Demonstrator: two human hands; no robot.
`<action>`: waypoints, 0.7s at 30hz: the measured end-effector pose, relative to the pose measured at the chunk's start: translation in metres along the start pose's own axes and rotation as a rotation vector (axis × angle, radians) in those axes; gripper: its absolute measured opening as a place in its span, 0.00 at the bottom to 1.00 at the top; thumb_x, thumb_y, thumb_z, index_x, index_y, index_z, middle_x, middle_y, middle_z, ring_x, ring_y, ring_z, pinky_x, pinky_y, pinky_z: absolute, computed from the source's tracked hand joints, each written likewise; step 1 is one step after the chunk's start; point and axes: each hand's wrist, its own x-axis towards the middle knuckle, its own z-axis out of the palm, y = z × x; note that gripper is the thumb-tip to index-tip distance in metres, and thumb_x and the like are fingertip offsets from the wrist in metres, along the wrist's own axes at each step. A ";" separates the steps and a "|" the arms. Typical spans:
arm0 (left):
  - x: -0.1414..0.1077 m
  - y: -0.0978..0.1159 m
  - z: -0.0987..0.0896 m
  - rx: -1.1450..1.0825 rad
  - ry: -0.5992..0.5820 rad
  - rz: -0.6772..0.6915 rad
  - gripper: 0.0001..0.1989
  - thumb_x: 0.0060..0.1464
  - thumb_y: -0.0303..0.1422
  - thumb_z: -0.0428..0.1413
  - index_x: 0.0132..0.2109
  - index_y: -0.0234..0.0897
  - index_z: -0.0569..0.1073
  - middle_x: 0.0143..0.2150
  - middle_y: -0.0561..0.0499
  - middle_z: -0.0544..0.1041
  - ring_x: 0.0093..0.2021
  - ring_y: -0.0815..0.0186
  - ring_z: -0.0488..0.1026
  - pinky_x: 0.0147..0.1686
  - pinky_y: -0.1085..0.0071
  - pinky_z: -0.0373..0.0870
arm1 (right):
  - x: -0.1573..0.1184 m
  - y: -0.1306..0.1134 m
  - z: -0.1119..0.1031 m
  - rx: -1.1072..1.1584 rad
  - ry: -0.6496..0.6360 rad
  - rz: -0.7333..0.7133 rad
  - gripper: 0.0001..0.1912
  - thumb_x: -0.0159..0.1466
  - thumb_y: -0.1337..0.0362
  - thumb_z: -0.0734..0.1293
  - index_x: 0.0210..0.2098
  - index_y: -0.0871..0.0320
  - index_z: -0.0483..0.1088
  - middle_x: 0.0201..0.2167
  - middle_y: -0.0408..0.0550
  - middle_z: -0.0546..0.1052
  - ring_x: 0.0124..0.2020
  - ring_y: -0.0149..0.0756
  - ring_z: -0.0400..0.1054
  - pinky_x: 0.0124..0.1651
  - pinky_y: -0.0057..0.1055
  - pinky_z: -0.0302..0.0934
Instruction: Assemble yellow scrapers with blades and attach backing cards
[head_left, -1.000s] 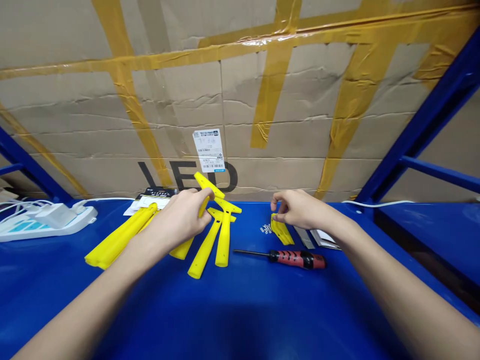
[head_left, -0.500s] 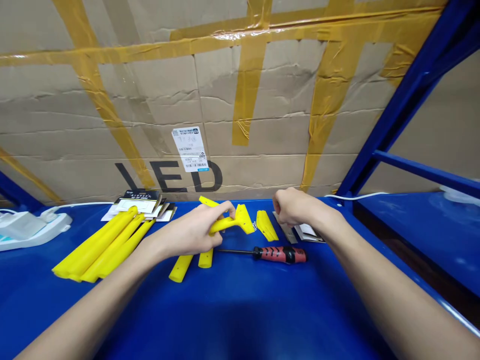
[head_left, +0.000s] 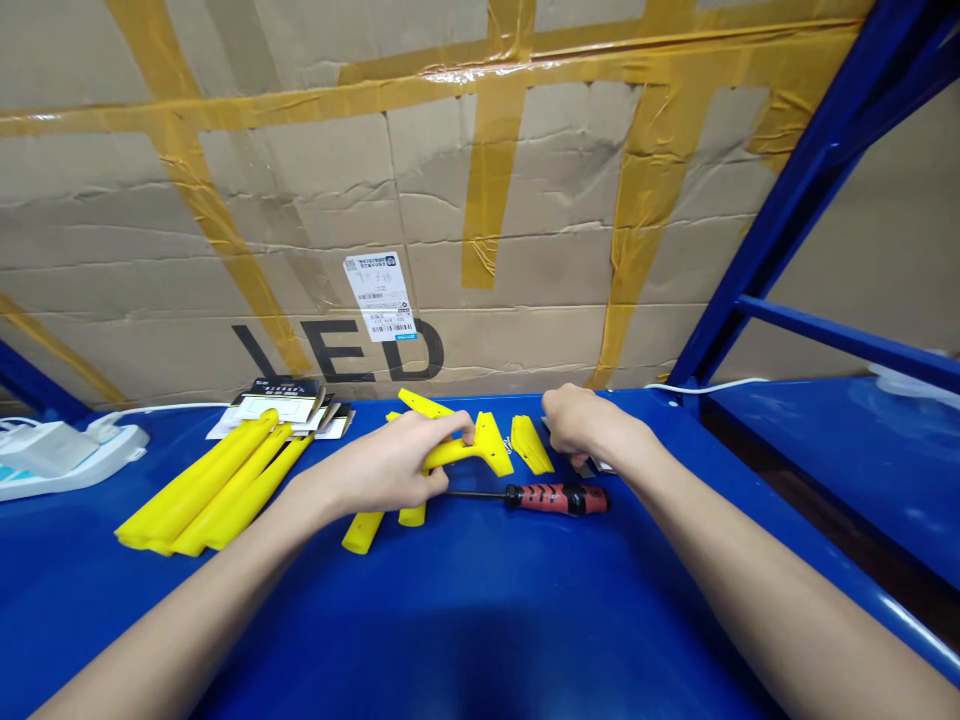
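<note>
My left hand [head_left: 386,468] grips a yellow plastic scraper handle [head_left: 480,447] by its shaft, with the wide head pointing right, just above the blue shelf [head_left: 480,610]. Two more yellow handles [head_left: 365,530] lie under that hand. My right hand [head_left: 581,425] is curled, fingertips down on a small stack of grey blades [head_left: 586,466]; whether it grips one is hidden. Between the hands lie small yellow plates [head_left: 531,446]. A screwdriver with a red and black grip [head_left: 555,497] lies in front of them.
A pile of long yellow handles [head_left: 210,485] lies at the left, black and white packets [head_left: 289,405] behind it. A white power strip with a plug [head_left: 64,455] is far left. A taped cardboard box [head_left: 450,200] fills the back. A blue rack post [head_left: 795,190] rises at right.
My left hand lifted one yellow handle from the group and brought it right, head toward the plates. My right hand moved from the yellow plates to the grey blades. The view shifted right.
</note>
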 end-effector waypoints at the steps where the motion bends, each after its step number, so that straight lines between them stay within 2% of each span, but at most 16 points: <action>1: 0.000 0.001 0.000 0.002 -0.007 0.002 0.21 0.54 0.30 0.52 0.56 0.42 0.67 0.43 0.46 0.78 0.46 0.52 0.74 0.42 0.61 0.66 | -0.001 -0.001 -0.001 -0.010 -0.004 0.000 0.09 0.50 0.80 0.73 0.23 0.62 0.76 0.10 0.47 0.71 0.15 0.44 0.74 0.24 0.38 0.71; 6: 0.001 0.009 -0.001 0.008 -0.027 0.015 0.22 0.53 0.28 0.52 0.56 0.42 0.67 0.43 0.46 0.77 0.46 0.53 0.74 0.39 0.64 0.66 | 0.001 -0.003 0.000 -0.053 -0.038 0.008 0.10 0.51 0.80 0.73 0.32 0.66 0.80 0.17 0.53 0.77 0.24 0.48 0.79 0.30 0.38 0.74; 10: 0.000 0.014 -0.004 0.012 -0.061 0.010 0.21 0.54 0.29 0.52 0.55 0.42 0.67 0.37 0.49 0.76 0.42 0.54 0.73 0.35 0.65 0.64 | 0.003 -0.004 0.000 -0.062 -0.077 0.028 0.13 0.53 0.79 0.73 0.39 0.71 0.80 0.24 0.60 0.81 0.25 0.49 0.80 0.31 0.39 0.74; 13: 0.000 0.015 -0.004 0.009 -0.071 0.017 0.20 0.54 0.30 0.52 0.55 0.42 0.67 0.36 0.49 0.75 0.40 0.55 0.73 0.33 0.66 0.62 | 0.001 -0.005 0.000 -0.069 -0.098 0.032 0.11 0.57 0.75 0.73 0.41 0.72 0.79 0.27 0.61 0.81 0.26 0.47 0.79 0.32 0.39 0.74; 15: 0.000 0.016 -0.004 0.012 -0.076 0.024 0.21 0.54 0.30 0.52 0.55 0.42 0.67 0.35 0.49 0.75 0.39 0.55 0.73 0.32 0.67 0.61 | 0.002 -0.004 0.001 -0.079 -0.110 0.038 0.11 0.62 0.70 0.73 0.44 0.70 0.77 0.33 0.59 0.82 0.31 0.43 0.79 0.36 0.38 0.74; 17: 0.001 0.015 -0.003 0.022 -0.072 0.026 0.21 0.54 0.30 0.51 0.56 0.42 0.67 0.34 0.50 0.74 0.38 0.56 0.73 0.32 0.67 0.61 | 0.004 -0.003 0.002 -0.084 -0.097 0.037 0.14 0.67 0.63 0.70 0.49 0.66 0.74 0.43 0.56 0.80 0.40 0.40 0.78 0.43 0.39 0.73; 19: 0.001 0.015 -0.002 0.031 -0.069 0.027 0.21 0.54 0.30 0.51 0.56 0.41 0.67 0.33 0.50 0.74 0.37 0.57 0.72 0.32 0.67 0.61 | 0.008 -0.001 0.005 -0.074 -0.060 0.023 0.18 0.69 0.59 0.68 0.54 0.62 0.71 0.52 0.55 0.76 0.48 0.41 0.74 0.49 0.42 0.71; 21: 0.001 0.015 -0.002 0.035 -0.065 0.025 0.22 0.53 0.29 0.51 0.56 0.41 0.67 0.34 0.50 0.74 0.36 0.57 0.72 0.32 0.67 0.61 | 0.012 0.001 0.009 -0.044 -0.012 -0.015 0.19 0.69 0.58 0.68 0.56 0.61 0.70 0.55 0.56 0.73 0.51 0.43 0.72 0.51 0.44 0.70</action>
